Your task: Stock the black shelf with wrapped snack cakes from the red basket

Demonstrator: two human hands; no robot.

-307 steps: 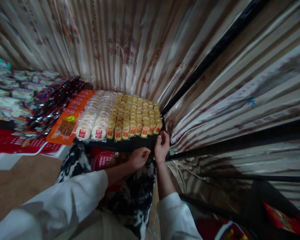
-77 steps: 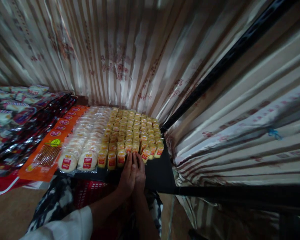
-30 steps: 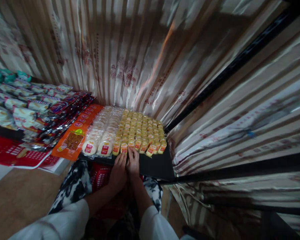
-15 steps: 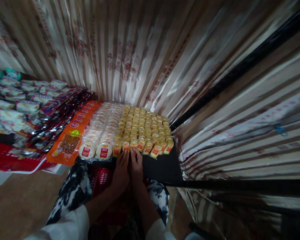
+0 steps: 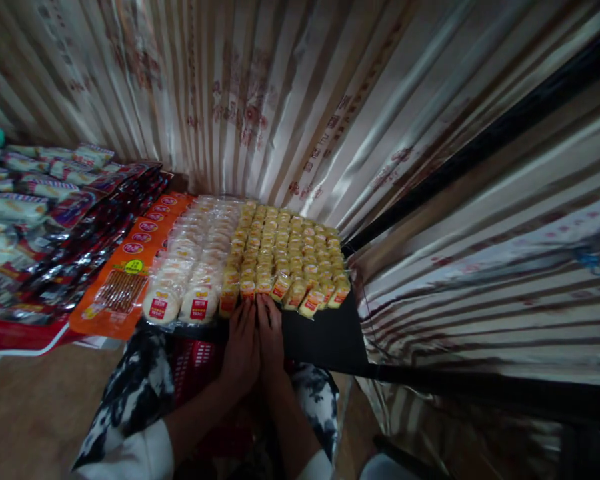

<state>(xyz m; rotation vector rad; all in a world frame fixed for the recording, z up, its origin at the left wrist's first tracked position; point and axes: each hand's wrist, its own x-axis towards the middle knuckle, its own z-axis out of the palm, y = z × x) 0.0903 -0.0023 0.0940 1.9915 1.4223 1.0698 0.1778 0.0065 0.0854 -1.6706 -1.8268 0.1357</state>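
Small yellow wrapped cakes (image 5: 290,260) stand in several rows on a black tabletop (image 5: 325,337), their front packets showing red labels. My left hand (image 5: 243,343) reaches to the front ends of the left-hand rows, fingers stretched forward with the tips touching or very close to the packets. Right beside it, my right hand (image 5: 271,333) has its fingers extended against the front of a neighbouring row. Neither hand is wrapped around a packet. Several front packets to the right of my hands sit crooked and stick out unevenly.
Left of the cakes lie two rows of clear-wrapped round white crackers (image 5: 197,303), then an orange snack bag (image 5: 113,293), dark red packs (image 5: 97,233) and white packets (image 5: 17,207). A striped curtain (image 5: 260,100) hangs behind; a black pole (image 5: 455,160) slants at right. A red basket (image 5: 193,363) is below.
The view has shifted slightly, so the goods at left appear further left. My hands stay at the front of the yellow cakes, with little visible movement.
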